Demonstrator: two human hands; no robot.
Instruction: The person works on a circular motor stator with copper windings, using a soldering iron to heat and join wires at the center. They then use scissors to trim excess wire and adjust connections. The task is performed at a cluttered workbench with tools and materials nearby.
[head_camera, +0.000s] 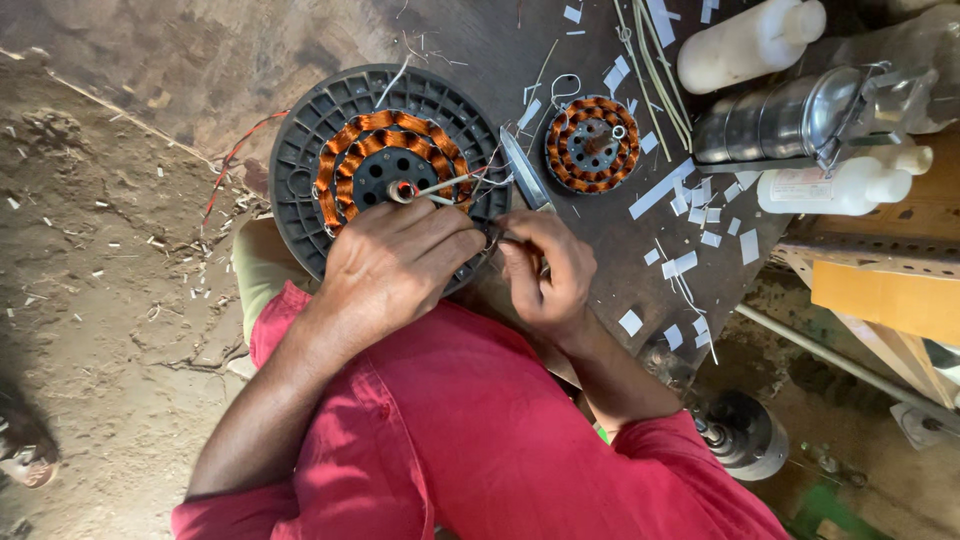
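Left hand (395, 262): palm down, knuckles up, fingers curled and pinching thin wires (470, 182) at the near rim of the black round housing (300, 150). Right hand (545, 270): fingers curled narrow, tips meeting the left hand's, gripping the wire ends; what else it holds cannot be told. Copper winding (350, 135) sits in the housing just beyond the left hand. A blade (525, 172) lies just past the right hand; a smaller winding (592, 145) beyond it. White bottles (745, 45) and metal cylinder (775, 125) crowd the bench (480, 40) far right. Bench edge lies left of the housing.
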